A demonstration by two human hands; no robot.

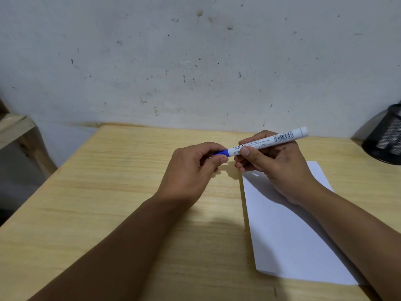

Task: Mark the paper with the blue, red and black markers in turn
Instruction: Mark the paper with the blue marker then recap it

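Note:
A white-barrelled marker with a blue cap (280,139) is held in the air above the wooden table (112,192), lying nearly level with its tail pointing up and right. My right hand (275,168) grips the barrel near the cap end. My left hand (193,170) pinches the blue cap (221,152) between thumb and fingers; most of the cap is hidden inside them. A white sheet of paper (286,240) lies flat on the table under my right hand and forearm. No ink marks show on the visible part. The red and black markers are not in sight.
A black mesh holder (386,137) stands at the table's far right corner. The stained wall (195,61) runs right behind the table's back edge. A wooden shelf or frame (15,129) stands off the table's left side.

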